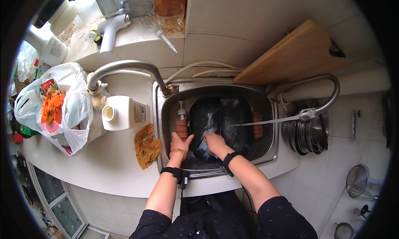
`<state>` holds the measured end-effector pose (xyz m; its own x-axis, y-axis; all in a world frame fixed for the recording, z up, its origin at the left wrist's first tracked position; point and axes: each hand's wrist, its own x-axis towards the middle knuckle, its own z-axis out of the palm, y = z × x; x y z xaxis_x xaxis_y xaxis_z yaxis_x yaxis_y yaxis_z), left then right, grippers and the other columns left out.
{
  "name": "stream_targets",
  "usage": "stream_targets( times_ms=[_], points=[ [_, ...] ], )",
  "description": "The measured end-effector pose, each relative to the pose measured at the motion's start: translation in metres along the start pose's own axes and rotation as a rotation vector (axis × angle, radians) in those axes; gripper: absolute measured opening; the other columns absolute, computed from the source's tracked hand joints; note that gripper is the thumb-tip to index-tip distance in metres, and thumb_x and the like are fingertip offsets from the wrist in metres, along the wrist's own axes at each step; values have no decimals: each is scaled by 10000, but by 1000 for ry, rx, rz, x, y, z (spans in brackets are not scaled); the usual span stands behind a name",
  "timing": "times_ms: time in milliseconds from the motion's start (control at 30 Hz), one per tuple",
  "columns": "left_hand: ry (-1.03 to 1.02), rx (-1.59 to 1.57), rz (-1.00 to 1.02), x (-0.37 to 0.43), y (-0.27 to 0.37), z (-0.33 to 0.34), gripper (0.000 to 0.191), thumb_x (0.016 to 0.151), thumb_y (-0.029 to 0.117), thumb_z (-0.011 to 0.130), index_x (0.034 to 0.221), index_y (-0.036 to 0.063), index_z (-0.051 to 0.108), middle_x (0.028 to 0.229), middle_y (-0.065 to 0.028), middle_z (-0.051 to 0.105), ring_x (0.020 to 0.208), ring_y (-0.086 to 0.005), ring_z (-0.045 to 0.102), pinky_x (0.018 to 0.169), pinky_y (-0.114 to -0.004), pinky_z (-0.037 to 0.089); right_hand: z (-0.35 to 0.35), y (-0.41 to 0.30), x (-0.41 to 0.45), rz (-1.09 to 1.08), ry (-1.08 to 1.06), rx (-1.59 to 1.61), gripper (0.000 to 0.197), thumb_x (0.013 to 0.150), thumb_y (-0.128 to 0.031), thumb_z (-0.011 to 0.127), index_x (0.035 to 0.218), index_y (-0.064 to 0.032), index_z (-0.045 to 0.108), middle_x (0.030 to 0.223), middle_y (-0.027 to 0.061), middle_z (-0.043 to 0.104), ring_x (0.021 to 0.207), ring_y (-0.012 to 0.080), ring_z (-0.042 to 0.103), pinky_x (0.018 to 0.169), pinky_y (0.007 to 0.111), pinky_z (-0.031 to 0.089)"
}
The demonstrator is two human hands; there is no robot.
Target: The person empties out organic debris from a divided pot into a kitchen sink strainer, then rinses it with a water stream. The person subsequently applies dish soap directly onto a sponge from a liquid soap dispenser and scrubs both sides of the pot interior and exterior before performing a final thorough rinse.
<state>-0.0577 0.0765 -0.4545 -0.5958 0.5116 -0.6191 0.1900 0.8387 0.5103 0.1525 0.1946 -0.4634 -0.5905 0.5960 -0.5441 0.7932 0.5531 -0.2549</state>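
Note:
A black rectangular pan (235, 114) lies in the stainless-steel sink (274, 145), with suds streaked across its inside. Ribbed brown grips cover its left handle (181, 126) and its right handle (257, 125). My left hand (179, 143) is at the near end of the left handle, thumb on one side and fingers on the other. In my right hand (215, 143) a blue-and-white cloth (204, 146) is bunched against the soapy pan surface. A white pump head (181, 109) shows beside the left handle; its lower part is hidden.
A curved metal faucet (124, 64) arches behind the sink's left corner. Another bent spout (335, 86) sends water into the pan from the right. An uncapped white jug (124, 112), mustard cloth (146, 148) and plastic bag of scraps (74, 111) stand left. Stacked pans (307, 134) and a wooden board (290, 55) are right.

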Motion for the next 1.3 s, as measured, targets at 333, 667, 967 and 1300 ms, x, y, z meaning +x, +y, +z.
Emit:
stream_targets(
  times_ms=[333, 667, 967, 1300],
  points=[
    [-40, -64, 25, -9, 34, 29, 946, 931, 573, 1033, 1462, -7, 507, 1509, -376, 737, 1378, -581, 742, 1148, -611, 612, -86, 218, -103, 171, 558, 573, 287, 1035, -44, 742, 1305, -62, 838, 1262, 185, 788, 1225, 414, 786, 1078, 482, 643],
    [132, 1, 97, 1, 8, 50, 1254, 968, 614, 997, 1795, -38, 317, 1714, -382, 598, 1536, -567, 655, 1273, -574, 555, -23, 179, 21, 161, 632, 256, 550, 966, -39, 843, 1495, -71, 697, 1654, 244, 565, 1515, 514, 595, 1257, 626, 532],
    [217, -132, 60, 5, -36, 47, 1027, 1096, 598, 880, 1769, -28, 424, 1661, -373, 657, 1531, -518, 675, 1269, -544, 551, -42, 63, 54, 303, 768, 1524, 624, 882, 135, 751, 1464, -82, 691, 1424, 65, 742, 1359, 242, 702, 1232, 375, 521],
    [20, -314, 220, 67, -30, 75, 715, 1287, 603, 561, 1716, 33, 508, 1539, -231, 762, 1407, -370, 743, 1208, -458, 576, -15, 0, 123, 260, 167, 2097, 461, 914, 76, 736, 1353, -64, 751, 1145, 62, 733, 1002, 196, 682, 908, 321, 548]
  ],
)
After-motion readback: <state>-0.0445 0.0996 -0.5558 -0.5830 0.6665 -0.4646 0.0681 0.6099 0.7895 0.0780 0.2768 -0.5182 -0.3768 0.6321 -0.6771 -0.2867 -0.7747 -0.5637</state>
